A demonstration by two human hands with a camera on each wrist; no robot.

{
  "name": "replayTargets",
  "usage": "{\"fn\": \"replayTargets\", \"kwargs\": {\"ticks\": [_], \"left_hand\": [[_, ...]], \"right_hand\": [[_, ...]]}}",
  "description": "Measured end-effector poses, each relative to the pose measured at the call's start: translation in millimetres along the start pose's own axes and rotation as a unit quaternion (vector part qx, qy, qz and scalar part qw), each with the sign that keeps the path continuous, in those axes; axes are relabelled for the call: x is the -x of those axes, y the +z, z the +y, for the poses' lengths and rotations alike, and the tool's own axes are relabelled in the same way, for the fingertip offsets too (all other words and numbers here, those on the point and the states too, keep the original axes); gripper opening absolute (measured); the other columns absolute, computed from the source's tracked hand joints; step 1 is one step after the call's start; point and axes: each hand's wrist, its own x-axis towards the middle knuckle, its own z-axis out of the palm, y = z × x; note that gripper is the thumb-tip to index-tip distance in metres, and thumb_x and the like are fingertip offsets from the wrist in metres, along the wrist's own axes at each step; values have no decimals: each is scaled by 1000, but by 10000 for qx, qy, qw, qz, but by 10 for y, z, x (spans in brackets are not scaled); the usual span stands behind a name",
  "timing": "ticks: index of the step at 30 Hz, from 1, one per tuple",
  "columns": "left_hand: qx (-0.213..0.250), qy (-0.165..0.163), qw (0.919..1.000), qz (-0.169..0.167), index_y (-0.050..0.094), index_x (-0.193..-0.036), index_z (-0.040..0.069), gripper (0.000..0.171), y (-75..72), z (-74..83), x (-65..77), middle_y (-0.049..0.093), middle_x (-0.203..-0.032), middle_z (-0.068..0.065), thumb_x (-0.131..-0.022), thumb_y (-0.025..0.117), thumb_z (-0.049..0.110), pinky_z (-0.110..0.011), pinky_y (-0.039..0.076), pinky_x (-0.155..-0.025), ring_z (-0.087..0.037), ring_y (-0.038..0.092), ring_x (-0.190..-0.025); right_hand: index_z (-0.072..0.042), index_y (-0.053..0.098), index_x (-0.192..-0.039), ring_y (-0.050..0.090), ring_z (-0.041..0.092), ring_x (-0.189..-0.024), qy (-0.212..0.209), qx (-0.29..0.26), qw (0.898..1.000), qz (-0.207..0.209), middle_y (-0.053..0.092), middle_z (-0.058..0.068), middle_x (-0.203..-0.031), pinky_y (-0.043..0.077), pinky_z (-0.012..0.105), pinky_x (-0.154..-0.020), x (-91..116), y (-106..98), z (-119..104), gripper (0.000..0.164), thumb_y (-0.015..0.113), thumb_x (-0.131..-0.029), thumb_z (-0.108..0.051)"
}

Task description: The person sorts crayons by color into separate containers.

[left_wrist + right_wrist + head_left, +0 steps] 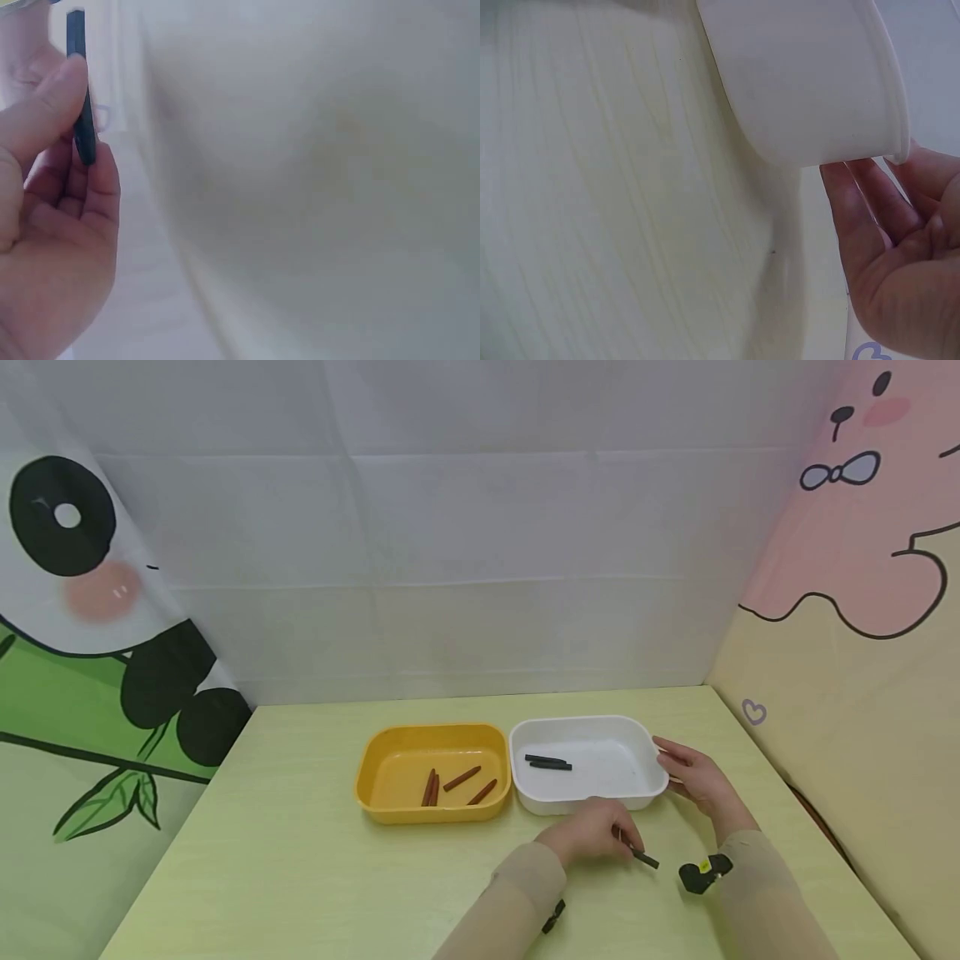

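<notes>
My left hand (596,831) pinches a black crayon (645,859) between thumb and fingers, just in front of the white tray. In the left wrist view, the dark crayon (81,97) has a tapered lower end. At the tray's right end, my right hand (699,783) holds the white tray (630,803) by its wall and rim. The right wrist view has the fingers (859,202) against the tray's outer wall. Inside that tray, towards its left, lie black crayons (547,763) side by side.
Touching the white tray's left side is a yellow tray (382,815) with several brown crayons (462,778) in it. Both stand on a pale yellow table (285,843). A white cloth wall (465,527) closes the back, and printed panels flank the sides.
</notes>
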Motion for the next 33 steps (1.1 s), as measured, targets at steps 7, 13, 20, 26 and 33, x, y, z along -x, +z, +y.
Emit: {"fn": "replayTargets", "kwargs": {"ticks": [7, 13, 20, 26, 33], "left_hand": [[-200, -89, 9997, 63, 82, -92, 19, 13, -138, 122, 38, 62, -80, 18, -81, 84, 15, -4, 42, -68, 11, 51, -72], [152, 33, 9993, 354, 82, -94, 16, 13, -284, 198, 64, 65, -80, 16, -82, 82, 12, -6, 44, -71, 10, 53, -73], [734, -505, 9882, 1244, 81, -93, 15, 11, -540, 133, 103, 64, -82, 14, -84, 80, 10, -11, 47, -69, 4, 53, -73], [804, -1115, 9663, 2174, 81, -95, 14, 12, -748, -8, 195, 64, -82, 10, -84, 80, 9, -16, 47, -67, -3, 52, -72], [884, -1713, 9418, 2755, 81, -92, 12, 10, -804, -209, 276, 63, -82, 6, -83, 81, 8, -20, 49, -69, -9, 54, -74]], "right_hand": [[0, 28, -154, 58, 4, -104, 10, 2, 10000, 8, 31, 30, -152, 55, 25, -87, -4, 2, -4, 57, 50, -105, -20], [-1, 28, -154, 57, 5, -106, 16, 39, 10000, -32, 32, 31, -152, 55, 25, -88, 1, -5, -20, 57, 50, -105, -20], [-2, 29, -154, 57, 12, -109, 119, 57, 9999, -2, 33, 31, -152, 55, 26, -87, 17, -9, -33, 57, 51, -105, -20], [-1, 27, -154, 56, 7, -106, 148, -33, 9999, 11, 30, 31, -152, 55, 24, -85, 14, -13, -31, 58, 51, -105, -20], [-1, 26, -155, 55, 4, -106, 126, -97, 9999, -37, 28, 31, -154, 55, 23, -85, 23, -24, -38, 57, 50, -105, -17]]}}
